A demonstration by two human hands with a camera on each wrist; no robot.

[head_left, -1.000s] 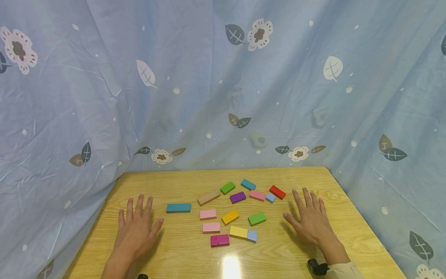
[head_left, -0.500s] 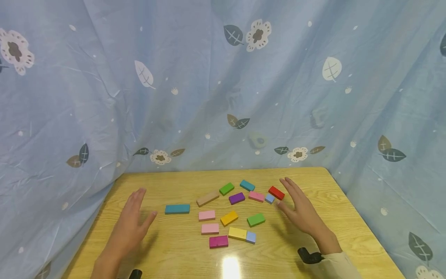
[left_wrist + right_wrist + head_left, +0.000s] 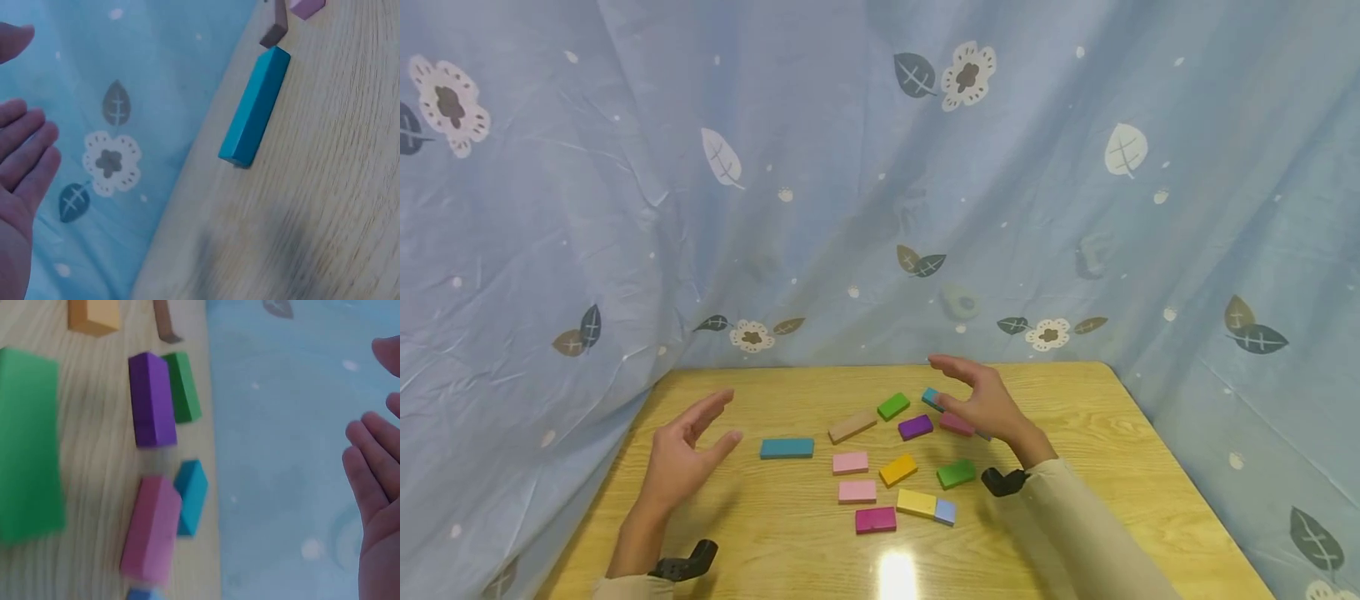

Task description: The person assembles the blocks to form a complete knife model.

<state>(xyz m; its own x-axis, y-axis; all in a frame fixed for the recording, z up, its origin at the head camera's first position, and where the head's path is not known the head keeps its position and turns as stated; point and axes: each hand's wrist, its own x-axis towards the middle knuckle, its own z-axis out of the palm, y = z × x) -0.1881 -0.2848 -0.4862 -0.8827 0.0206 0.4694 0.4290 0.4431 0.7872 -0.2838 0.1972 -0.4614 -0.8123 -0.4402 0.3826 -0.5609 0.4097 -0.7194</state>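
Note:
My left hand (image 3: 679, 460) hovers over the table's left side, thumb and fingers spread apart, holding nothing. Nearest to it lies a long teal block (image 3: 787, 449), seen also in the left wrist view as a teal block (image 3: 255, 109). Over the back right of the table hangs my right hand (image 3: 992, 406), its fingers apart from the thumb with nothing between them. Below it are a teal block (image 3: 931, 397) and a pink block (image 3: 957, 424), both partly covered. The right wrist view shows a purple block (image 3: 152, 400) beside a green block (image 3: 182, 387). The red block is hidden behind the hand.
On the wooden table (image 3: 760, 533) lie more blocks: a tan one (image 3: 852, 426), an orange one (image 3: 898, 470), a green one (image 3: 956, 473), a magenta one (image 3: 876, 521) and a yellow one (image 3: 917, 503). A patterned blue curtain (image 3: 820, 208) hangs behind the table.
My right hand has moved left and away from me, turning sideways over the back blocks and covering the red one. My left hand has lifted and turned from palm-down to sideways.

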